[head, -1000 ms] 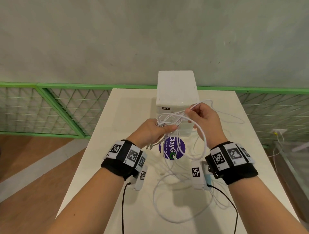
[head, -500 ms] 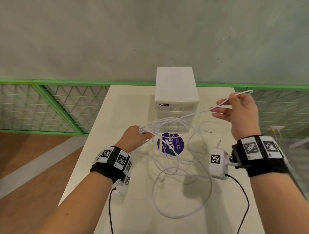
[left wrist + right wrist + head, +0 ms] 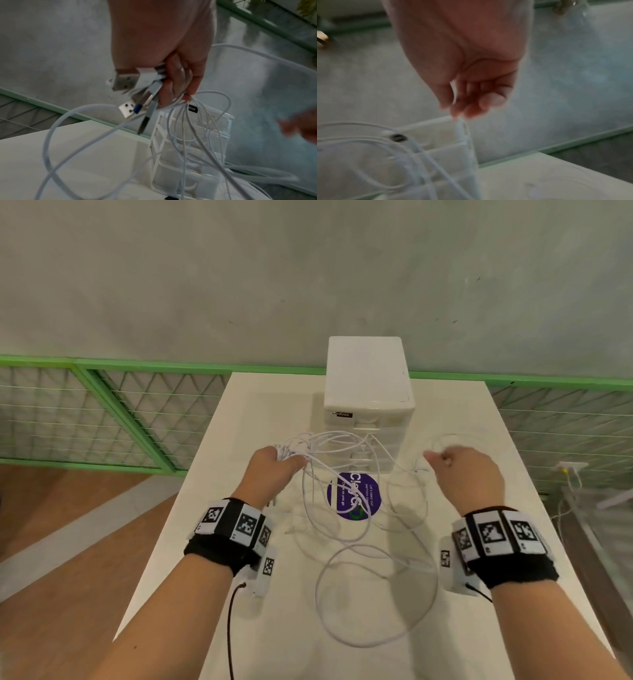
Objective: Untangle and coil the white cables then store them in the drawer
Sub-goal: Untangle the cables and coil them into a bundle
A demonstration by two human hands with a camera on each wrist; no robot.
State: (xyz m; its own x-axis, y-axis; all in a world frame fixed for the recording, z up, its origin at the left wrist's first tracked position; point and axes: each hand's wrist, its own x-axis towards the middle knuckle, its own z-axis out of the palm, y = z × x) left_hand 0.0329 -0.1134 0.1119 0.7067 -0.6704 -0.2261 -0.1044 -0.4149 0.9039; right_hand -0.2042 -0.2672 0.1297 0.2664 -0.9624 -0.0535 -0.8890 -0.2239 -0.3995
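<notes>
Several white cables (image 3: 346, 501) lie tangled on the table in front of the white drawer unit (image 3: 368, 392). My left hand (image 3: 284, 462) grips a bundle of them above the table, left of the drawers. In the left wrist view its fingers (image 3: 175, 88) curl round the strands, with several USB plugs (image 3: 126, 81) sticking out. My right hand (image 3: 448, 463) hovers right of the drawers, blurred. In the right wrist view its thumb and fingers (image 3: 471, 105) pinch a thin white cable (image 3: 462, 125) that hangs down. All the drawers look shut.
A round purple sticker (image 3: 354, 496) sits under the tangle. The cream table (image 3: 246, 412) ends at a green mesh railing (image 3: 102, 412) and a grey wall. A big cable loop (image 3: 376, 597) lies near the front edge between my forearms.
My right hand has dropped from its raised spot at the far right and come back toward the drawers with its cable. My left hand keeps its grip on the bundle.
</notes>
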